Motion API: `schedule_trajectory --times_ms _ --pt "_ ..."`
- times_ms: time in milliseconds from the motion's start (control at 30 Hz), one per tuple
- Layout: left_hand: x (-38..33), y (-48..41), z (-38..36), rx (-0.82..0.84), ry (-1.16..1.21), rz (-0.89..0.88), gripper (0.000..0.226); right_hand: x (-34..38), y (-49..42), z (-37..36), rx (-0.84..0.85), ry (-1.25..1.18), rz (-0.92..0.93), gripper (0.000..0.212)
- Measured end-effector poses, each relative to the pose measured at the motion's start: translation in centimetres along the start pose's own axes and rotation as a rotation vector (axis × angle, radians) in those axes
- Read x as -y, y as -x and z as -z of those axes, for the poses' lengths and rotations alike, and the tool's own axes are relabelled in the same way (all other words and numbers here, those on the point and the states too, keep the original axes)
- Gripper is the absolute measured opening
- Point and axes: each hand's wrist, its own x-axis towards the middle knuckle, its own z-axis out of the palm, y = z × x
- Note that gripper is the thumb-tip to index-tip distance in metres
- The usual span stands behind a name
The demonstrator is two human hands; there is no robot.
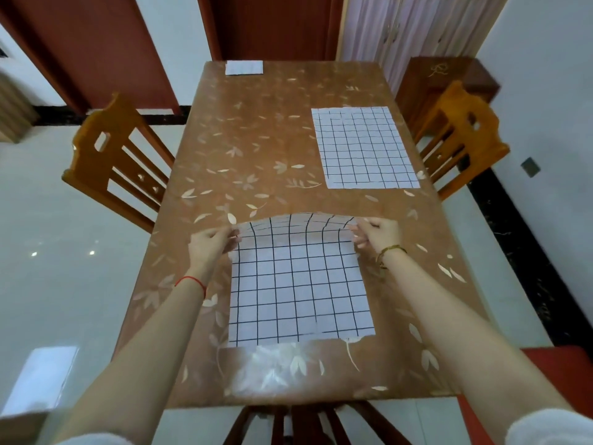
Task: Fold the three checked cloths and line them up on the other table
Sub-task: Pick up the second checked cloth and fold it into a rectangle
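Left hand and right hand pinch the near cloth's far corners; lower them level onto its near edge, probably square.

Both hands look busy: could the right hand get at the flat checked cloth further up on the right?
Probably, once it lets go: the right hand pinches a lifted corner of the near checked cloth. The flat checked cloth lies beyond on the same side, nothing in between.
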Motion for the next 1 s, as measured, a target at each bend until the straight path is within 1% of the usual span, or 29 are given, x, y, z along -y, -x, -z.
schedule_trajectory --times_ms 67,100,133,167,233,267,300,433,500,600,633,667,700,733,833,867,933,1000 --pt "2.0 0.1 0.5 0.008 0.100 0.104 0.026 -1.8 0.8 -0.1 0.003 -0.008 0.000 0.012" --pt "2.9 0.4 0.7 0.015 0.122 0.148 0.032 -2.7 1.2 -0.1 0.011 -0.018 -0.016 0.010" --pt "3.8 0.7 1.0 0.020 0.118 0.181 0.037 -3.5 1.7 -0.2 0.017 -0.032 -0.049 0.012" --pt "4.8 1.0 1.3 0.014 0.102 0.202 0.036 -4.3 2.1 -0.3 0.019 -0.046 -0.088 0.017" --pt "6.4 1.9 1.6 -0.039 0.090 0.212 0.019 -5.8 2.5 -0.4 0.012 -0.038 -0.138 0.028" --pt "7.2 2.4 1.7 -0.055 0.093 0.212 0.009 -6.5 2.8 -0.5 0.004 -0.021 -0.150 0.030" --pt "7.7 3.0 1.8 -0.061 0.094 0.210 0.006 -7.2 2.9 -0.5 -0.010 0.006 -0.159 0.030" --pt "9.9 4.8 1.9 -0.139 0.103 0.282 0.027 -10.1 3.2 -0.6 -0.054 0.088 -0.162 0.017" --pt "11.1 5.4 2.0 -0.153 0.119 0.333 0.032 -11.2 3.4 -0.6 -0.072 0.113 -0.171 0.008" --pt "13.2 6.0 2.4 -0.122 0.098 0.390 0.026 -12.2 4.1 -0.8 -0.088 0.154 -0.190 0.036" --pt "13.8 6.2 2.5 -0.122 0.075 0.393 0.023 -12.4 4.3 -0.8 -0.090 0.157 -0.217 0.038" --pt "14.3 6.4 2.6 -0.125 0.036 0.387 0.017 -12.6 4.5 -0.8 -0.097 0.158 -0.247 0.031" --pt "14.8 6.6 2.7 -0.132 -0.009 0.377 0.011 -12.8 4.7 -0.8 -0.104 0.168 -0.280 0.019" --pt "15.2 6.8 2.7 -0.138 -0.048 0.371 0.011 -13.1 4.9 -0.7 -0.121 0.184 -0.301 0.008" --pt "15.6 7.6 2.5 -0.148 -0.121 0.373 0.016 -13.4 5.5 -0.3 -0.167 0.290 -0.318 0.020" --pt "15.8 7.8 2.4 -0.155 -0.139 0.370 0.016 -13.3 5.8 -0.1 -0.177 0.338 -0.311 0.022" --pt "16.0 8.0 2.3 -0.174 -0.202 0.362 0.015 -13.4 6.2 0.2 -0.182 0.438 -0.288 0.021" --pt "15.9 8.5 2.2 -0.182 -0.291 0.349 0.021 -13.4 6.7 0.5 -0.155 0.512 -0.300 0.013"
